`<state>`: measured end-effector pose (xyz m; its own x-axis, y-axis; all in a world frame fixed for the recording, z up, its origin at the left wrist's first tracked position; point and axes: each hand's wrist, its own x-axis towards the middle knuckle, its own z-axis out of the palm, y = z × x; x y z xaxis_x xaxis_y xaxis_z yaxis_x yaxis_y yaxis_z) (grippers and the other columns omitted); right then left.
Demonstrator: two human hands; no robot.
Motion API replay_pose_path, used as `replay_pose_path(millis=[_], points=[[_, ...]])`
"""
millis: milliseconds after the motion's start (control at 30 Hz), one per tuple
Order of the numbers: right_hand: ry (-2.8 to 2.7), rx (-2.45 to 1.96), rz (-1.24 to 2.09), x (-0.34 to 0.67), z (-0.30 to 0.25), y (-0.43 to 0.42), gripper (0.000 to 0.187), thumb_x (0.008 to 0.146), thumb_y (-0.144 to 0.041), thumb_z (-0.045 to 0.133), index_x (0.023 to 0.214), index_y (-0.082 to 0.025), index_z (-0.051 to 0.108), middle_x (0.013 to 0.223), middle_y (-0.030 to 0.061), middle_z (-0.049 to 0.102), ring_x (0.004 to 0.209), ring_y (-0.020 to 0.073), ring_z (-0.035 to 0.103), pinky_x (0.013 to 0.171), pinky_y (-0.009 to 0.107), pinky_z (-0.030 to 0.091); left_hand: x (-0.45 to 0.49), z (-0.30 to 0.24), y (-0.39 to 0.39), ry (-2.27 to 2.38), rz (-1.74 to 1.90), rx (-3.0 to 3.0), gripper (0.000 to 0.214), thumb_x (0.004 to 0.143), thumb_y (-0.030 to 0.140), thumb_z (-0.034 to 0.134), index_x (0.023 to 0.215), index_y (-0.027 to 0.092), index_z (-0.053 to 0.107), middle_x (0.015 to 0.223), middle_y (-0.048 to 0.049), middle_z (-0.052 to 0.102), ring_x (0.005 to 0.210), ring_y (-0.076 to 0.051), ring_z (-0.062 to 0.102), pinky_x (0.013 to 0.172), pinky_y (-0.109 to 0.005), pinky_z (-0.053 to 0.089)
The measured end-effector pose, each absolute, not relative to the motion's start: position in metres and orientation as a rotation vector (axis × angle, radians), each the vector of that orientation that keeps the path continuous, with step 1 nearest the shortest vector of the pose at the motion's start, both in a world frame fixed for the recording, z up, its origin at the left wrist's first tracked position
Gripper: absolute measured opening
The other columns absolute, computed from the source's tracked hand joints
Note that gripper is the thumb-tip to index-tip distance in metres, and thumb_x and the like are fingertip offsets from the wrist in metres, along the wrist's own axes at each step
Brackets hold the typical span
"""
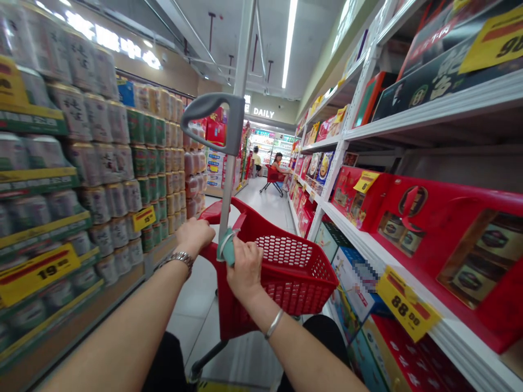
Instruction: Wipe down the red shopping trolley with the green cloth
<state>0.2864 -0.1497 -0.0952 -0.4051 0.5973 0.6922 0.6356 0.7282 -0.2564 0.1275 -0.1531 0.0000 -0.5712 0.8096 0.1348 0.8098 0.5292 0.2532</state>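
Forearms (137,305), left hand (194,238) curled on cart edge (212,211), right hand (245,267) clasping teal wrap (225,251), aisle (256,206) (shelves (441,111) alongside)

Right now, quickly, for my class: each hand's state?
Left hand: closed on the cart.
Right hand: closed on a teal item by the pole.

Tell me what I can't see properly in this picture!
Head view:
- Teal object by the grey metal pole: partly hidden by the right hand.
- Left hand: its back hides the fingertips by the red plastic cart.
- Yellow price label, top right: cut off by the right edge.
- Silvery stacked cans: small print blurred.
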Motion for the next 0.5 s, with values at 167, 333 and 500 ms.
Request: replay_pose_path(millis=[167, 333, 500], points=[[-2.178, -0.874, -0.199, 0.300, -0.106, -0.144, 0.053, 0.083, -0.010, 0.058, 0.136, -0.018, 0.059, 0.138, 0.0112, 0.064, 0.107, 0.0270, 0.049, 0.092, 0.045, 0.037, 0.129, 0.000, -0.154, -2.755, -0.442, -1.458, 0.047, 0.079, 0.025, 0.041, 0.110, 0.017, 0.076, 0.129, -0.0214, 0.065, 0.117, -0.036, 0.063, 0.096, -0.044, 0.052], [-2.204, -0.884, -0.305, 0.325, -0.122, -0.136, 0.056, 0.085, -0.005, 0.052, 0.138, -0.023, 0.059, 0.139, 0.0098, 0.063, 0.109, 0.0264, 0.049, 0.092, 0.045, 0.037, 0.129, -0.001, -0.152, -2.747, -0.422, -1.470, 0.049, 0.079, 0.027, 0.040, 0.114, 0.017, 0.074, 0.130, -0.0213, 0.064, 0.117, -0.035, 0.062, 0.097, -0.042, 0.051], [-2.147, -0.934, -0.357, 0.367, -0.147, -0.119, 0.057, 0.083, -0.002, 0.052, 0.135, -0.023, 0.061, 0.135, 0.0104, 0.066, 0.106, 0.0255, 0.050, 0.087, 0.041, 0.037, 0.126, -0.003, -0.151, -2.746, -0.422, -1.478, 0.050, 0.078, 0.028, 0.041, 0.114, 0.017, 0.074, 0.130, -0.0212, 0.064, 0.116, -0.035, 0.062, 0.096, -0.042, 0.052]])
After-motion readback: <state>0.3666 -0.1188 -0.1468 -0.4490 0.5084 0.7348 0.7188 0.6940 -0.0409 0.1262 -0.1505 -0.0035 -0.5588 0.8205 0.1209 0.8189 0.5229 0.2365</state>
